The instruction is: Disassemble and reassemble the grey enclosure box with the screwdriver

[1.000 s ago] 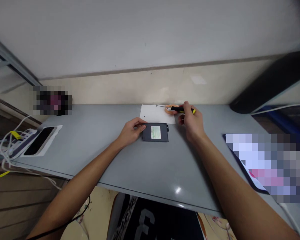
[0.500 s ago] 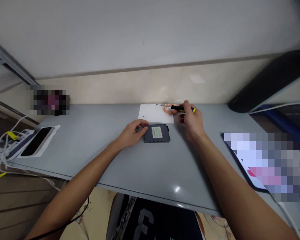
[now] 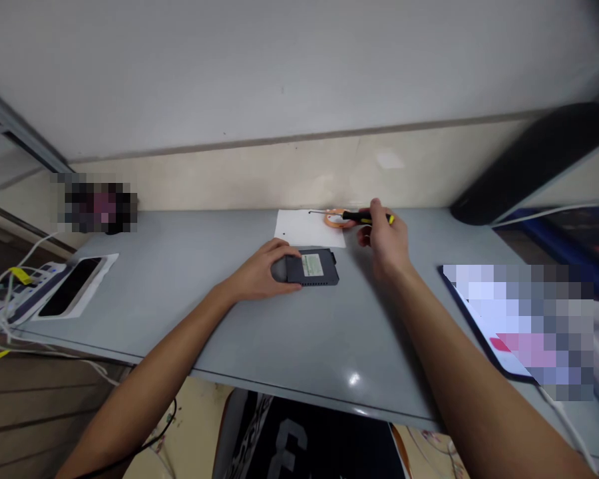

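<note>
A flat dark box with a pale printed label (image 3: 324, 267) lies on the grey table, short of the paper. My left hand (image 3: 264, 271) grips its left end, thumb on the near edge and fingers on the far edge. In my right hand (image 3: 387, 239) is a screwdriver (image 3: 354, 216) with a black and yellow handle, its shaft pointing left over the paper. At the tip there is a tiny dark piece, too small to name. Under the shaft rests an orange tape roll (image 3: 333, 222) on a white sheet of paper (image 3: 299, 229), which also bears a small dark speck.
At left a phone (image 3: 74, 286) lies on white paper beside a power strip (image 3: 37, 283) with tangled cables. A tablet (image 3: 484, 319), partly blurred out, sits at right. A black cylinder (image 3: 524, 166) leans behind it. A pixelated object (image 3: 102, 206) stands back left.
My left hand has gone from touching the box's upper left corner to spanning its left end with thumb and fingers. My right hand holds the screwdriver almost where it was.
</note>
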`<state>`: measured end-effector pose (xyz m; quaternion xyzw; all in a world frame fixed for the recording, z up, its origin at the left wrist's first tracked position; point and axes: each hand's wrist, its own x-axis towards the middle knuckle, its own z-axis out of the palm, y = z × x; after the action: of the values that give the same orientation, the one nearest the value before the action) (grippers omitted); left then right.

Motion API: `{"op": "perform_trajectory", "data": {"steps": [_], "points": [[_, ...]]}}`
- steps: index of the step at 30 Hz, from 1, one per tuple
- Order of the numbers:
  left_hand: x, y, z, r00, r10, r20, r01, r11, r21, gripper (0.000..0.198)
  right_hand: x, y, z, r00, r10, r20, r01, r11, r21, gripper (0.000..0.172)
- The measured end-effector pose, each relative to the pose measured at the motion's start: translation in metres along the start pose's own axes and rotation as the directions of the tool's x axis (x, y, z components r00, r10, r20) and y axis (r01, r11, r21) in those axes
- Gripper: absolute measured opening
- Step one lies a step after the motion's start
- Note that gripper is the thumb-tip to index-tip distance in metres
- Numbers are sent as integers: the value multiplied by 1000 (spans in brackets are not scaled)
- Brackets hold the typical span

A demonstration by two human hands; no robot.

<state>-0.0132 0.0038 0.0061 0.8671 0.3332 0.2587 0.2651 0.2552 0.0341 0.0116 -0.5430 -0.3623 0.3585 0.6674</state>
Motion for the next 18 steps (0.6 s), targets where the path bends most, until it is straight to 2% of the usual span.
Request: {"op": "perform_trajectory", "data": {"steps": [4,9,13,15,18], "points": [[1,1,1,997,-15,-70,16,1000,24,45,2,-4,-3,1000,11,-9,-10,998,56,50],[3,0,2,987,-92,-131,89,996,-27,30,1,-11,-6,999,52,16,-54,983,175,43],[6,-5,7,965,-133,-227,132,991,-20,56,-3,-15,-5,995,65,69,-79,974,213,42],[6,-8,10,950,-153,-273,158,987,-2,61,-5,-15,-4,992,63,106,-83,978,190,44],[5,-10,13,942,-180,-283,186,983,-5,62,-7,-13,-1,986,66,156,-91,984,154,46]]}}
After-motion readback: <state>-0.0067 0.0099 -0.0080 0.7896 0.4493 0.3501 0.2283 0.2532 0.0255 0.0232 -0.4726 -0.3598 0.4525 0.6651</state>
